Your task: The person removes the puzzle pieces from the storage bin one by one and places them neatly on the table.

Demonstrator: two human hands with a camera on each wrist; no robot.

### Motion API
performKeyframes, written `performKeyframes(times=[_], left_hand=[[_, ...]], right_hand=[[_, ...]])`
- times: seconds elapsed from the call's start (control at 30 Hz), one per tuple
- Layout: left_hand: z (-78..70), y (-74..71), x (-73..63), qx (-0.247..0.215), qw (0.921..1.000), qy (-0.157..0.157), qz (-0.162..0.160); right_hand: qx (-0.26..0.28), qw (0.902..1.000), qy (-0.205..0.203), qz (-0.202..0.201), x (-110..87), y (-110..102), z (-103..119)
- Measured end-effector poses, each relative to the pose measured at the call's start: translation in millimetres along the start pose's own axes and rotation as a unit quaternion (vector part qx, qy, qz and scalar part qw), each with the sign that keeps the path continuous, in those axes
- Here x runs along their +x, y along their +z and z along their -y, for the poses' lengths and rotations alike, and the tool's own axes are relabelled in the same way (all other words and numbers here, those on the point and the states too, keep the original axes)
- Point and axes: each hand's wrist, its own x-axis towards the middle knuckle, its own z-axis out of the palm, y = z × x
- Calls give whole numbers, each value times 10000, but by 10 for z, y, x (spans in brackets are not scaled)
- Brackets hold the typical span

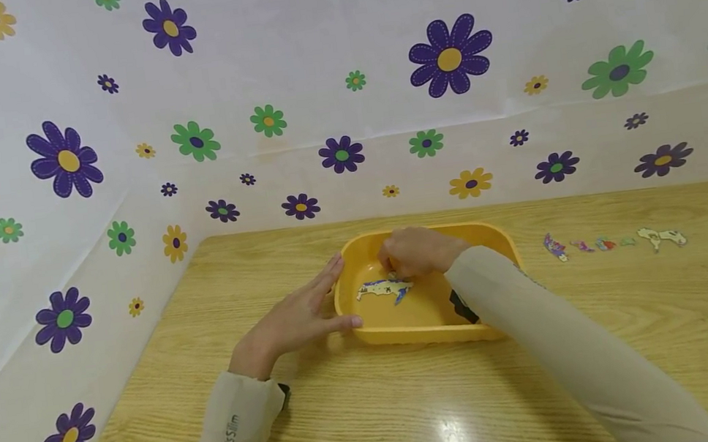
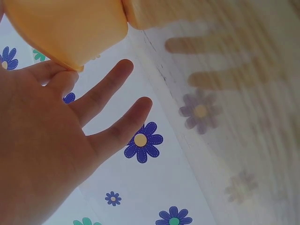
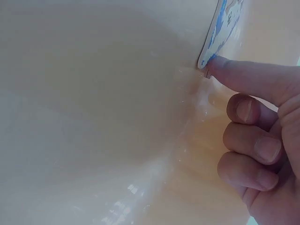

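A yellow plastic tub [image 1: 421, 333] stands on the wooden table. Its left side is steadied by my left hand [image 1: 294, 324], thumb near the front corner and straight fingers along the wall; two of them point free of it in the left wrist view. My right hand [image 1: 420, 250] reaches inside, three fingers [image 3: 253, 140] curled back. One fingertip meets the end of a thin, flat cut-out piece [image 1: 382, 288], cream with blue edges and dark markings. In the right wrist view this piece [image 3: 222, 33] is seen nearly edge-on. The right forearm hides the tub's right part.
To the right of the tub, several small flat cut-out pieces lie in a row, among them a purple and blue one [image 1: 555, 247] and a cream one [image 1: 649, 238]. A white sheet [image 1: 306, 50] printed with flowers rises behind the table [image 1: 670, 315] and along its left.
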Motion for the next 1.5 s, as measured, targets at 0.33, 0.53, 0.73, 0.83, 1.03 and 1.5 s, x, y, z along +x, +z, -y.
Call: performKeyframes(times=[0.33,0.53,0.73,0.83,1.03,1.5], left_hand=[[3,15,0,-45,10000,7,13],[12,24,1,-33,10000,-18,-25],[9,34,1,-77,9999,-64,-2],[12,31,0,-66,10000,-47,-43],[17,16,-3,-38,10000,16,-59],[18,21,-5,-52,10000,-26,-38]], right_hand=[[-97,9998,55,-139,-53,-63,-11],[132,9991,216,-327,-134,-167,-16],[235,9983,157,-512,-238,-293,-38],[268,9975,114,-640,-277,-365,-56],[390,9962,156,-757,-350,-472,-93],[266,9938,463,-970,-724,-613,-281]])
